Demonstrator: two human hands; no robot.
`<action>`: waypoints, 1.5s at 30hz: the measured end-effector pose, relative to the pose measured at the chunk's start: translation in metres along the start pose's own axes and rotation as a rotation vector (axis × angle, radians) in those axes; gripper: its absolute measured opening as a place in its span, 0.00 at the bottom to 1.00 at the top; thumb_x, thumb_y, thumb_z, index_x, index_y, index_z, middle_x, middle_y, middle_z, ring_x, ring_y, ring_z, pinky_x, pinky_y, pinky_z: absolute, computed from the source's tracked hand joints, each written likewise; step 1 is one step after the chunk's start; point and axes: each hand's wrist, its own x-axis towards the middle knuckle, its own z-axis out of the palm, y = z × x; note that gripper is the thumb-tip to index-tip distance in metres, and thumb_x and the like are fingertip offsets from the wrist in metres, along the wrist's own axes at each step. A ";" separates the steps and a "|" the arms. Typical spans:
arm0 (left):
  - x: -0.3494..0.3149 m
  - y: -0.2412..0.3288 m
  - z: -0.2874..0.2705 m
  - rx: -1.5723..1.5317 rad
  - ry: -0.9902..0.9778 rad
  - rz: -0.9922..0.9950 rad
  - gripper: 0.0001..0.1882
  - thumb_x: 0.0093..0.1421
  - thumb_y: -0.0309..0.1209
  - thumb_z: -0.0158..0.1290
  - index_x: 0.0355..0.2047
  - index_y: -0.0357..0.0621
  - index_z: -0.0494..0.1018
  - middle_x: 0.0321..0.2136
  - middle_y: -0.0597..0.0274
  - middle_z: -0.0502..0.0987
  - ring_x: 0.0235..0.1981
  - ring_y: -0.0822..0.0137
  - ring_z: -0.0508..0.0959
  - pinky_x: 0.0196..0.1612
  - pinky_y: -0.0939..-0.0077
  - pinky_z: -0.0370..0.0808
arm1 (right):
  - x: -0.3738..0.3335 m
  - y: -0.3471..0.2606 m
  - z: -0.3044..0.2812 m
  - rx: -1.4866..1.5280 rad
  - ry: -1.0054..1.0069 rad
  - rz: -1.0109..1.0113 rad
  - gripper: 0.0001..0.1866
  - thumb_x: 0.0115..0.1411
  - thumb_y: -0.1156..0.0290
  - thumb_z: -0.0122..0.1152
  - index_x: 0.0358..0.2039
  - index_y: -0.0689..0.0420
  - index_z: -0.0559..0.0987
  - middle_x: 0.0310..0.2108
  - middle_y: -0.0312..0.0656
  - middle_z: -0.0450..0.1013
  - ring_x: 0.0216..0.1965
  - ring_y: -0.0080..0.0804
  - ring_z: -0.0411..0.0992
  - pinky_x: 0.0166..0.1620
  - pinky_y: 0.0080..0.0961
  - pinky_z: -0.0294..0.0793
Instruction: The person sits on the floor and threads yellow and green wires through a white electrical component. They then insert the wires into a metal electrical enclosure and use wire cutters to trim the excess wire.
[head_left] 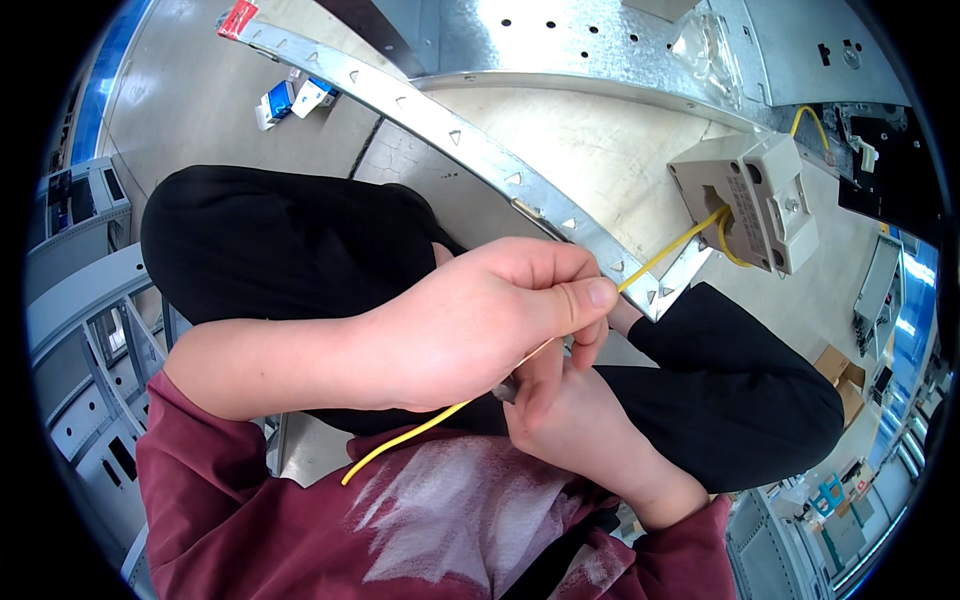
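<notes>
A thin yellow wire (668,252) runs from a beige current transformer (748,200) at the right to my hands. My left hand (505,305) pinches it between thumb and forefinger, the other fingers curled. Just below, partly covered by the left hand, my right hand (565,405) is closed. A small dark metallic piece (507,388) shows beside its fingers; most of it is hidden, so its kind cannot be told. Past the hands, the wire's free end (395,440) hangs over my shirt. The wire also loops through the transformer's opening.
A long metal rail (450,130) with triangular cutouts and a red-taped end crosses in front of me. Beyond it stands a metal panel (560,40) with a clear plastic bag (705,55) on it. Small blue-and-white boxes (280,103) lie on the floor. Grey metal frames (85,290) stand left.
</notes>
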 end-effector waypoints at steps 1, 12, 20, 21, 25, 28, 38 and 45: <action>0.000 -0.001 -0.001 0.009 0.004 0.004 0.19 0.83 0.39 0.47 0.38 0.37 0.74 0.31 0.63 0.78 0.23 0.73 0.81 0.30 0.76 0.77 | -0.001 -0.001 0.000 -0.034 0.013 0.010 0.24 0.57 0.74 0.65 0.55 0.62 0.75 0.29 0.46 0.79 0.27 0.47 0.81 0.30 0.41 0.81; -0.067 0.030 -0.011 0.907 0.093 0.184 0.14 0.68 0.34 0.66 0.28 0.40 0.78 0.22 0.63 0.77 0.24 0.66 0.77 0.30 0.70 0.72 | -0.004 -0.002 -0.006 0.021 0.046 0.045 0.31 0.55 0.76 0.68 0.60 0.56 0.72 0.35 0.41 0.80 0.39 0.46 0.82 0.40 0.42 0.83; -0.072 0.009 -0.012 0.913 0.026 0.146 0.10 0.67 0.27 0.67 0.29 0.36 0.82 0.19 0.57 0.75 0.20 0.60 0.75 0.25 0.66 0.68 | -0.004 -0.001 0.001 0.043 0.059 0.075 0.32 0.55 0.76 0.69 0.61 0.56 0.73 0.33 0.41 0.79 0.37 0.46 0.81 0.39 0.41 0.82; -0.072 0.009 -0.011 0.888 0.031 0.132 0.10 0.68 0.27 0.66 0.29 0.35 0.82 0.19 0.57 0.76 0.19 0.61 0.75 0.25 0.66 0.68 | -0.004 0.001 0.002 0.041 0.074 0.060 0.32 0.55 0.75 0.69 0.61 0.56 0.73 0.33 0.41 0.78 0.36 0.45 0.81 0.39 0.41 0.82; -0.072 0.010 -0.012 0.861 0.034 0.095 0.09 0.68 0.27 0.66 0.31 0.34 0.83 0.19 0.57 0.77 0.18 0.66 0.74 0.24 0.69 0.67 | -0.004 0.000 0.002 -0.024 0.079 0.064 0.32 0.53 0.74 0.72 0.60 0.58 0.74 0.33 0.42 0.76 0.37 0.47 0.79 0.41 0.41 0.81; -0.072 0.011 -0.011 0.825 0.033 0.074 0.07 0.68 0.26 0.66 0.33 0.33 0.84 0.19 0.58 0.78 0.18 0.70 0.73 0.24 0.71 0.67 | 0.001 0.002 0.000 -0.098 0.168 -0.043 0.33 0.51 0.73 0.74 0.59 0.59 0.75 0.39 0.47 0.75 0.42 0.51 0.78 0.44 0.43 0.80; -0.069 0.009 -0.014 0.836 -0.005 0.109 0.06 0.69 0.26 0.66 0.37 0.34 0.85 0.20 0.57 0.79 0.19 0.70 0.74 0.24 0.70 0.68 | 0.002 0.002 0.018 0.072 0.121 0.038 0.31 0.55 0.74 0.73 0.60 0.61 0.74 0.50 0.55 0.71 0.52 0.59 0.74 0.56 0.47 0.77; -0.069 0.018 -0.013 0.800 -0.008 0.020 0.06 0.69 0.26 0.66 0.38 0.34 0.86 0.20 0.58 0.81 0.20 0.72 0.78 0.24 0.74 0.70 | 0.008 0.012 0.028 0.389 0.228 -0.024 0.28 0.59 0.79 0.71 0.59 0.59 0.72 0.54 0.54 0.71 0.57 0.56 0.73 0.60 0.42 0.74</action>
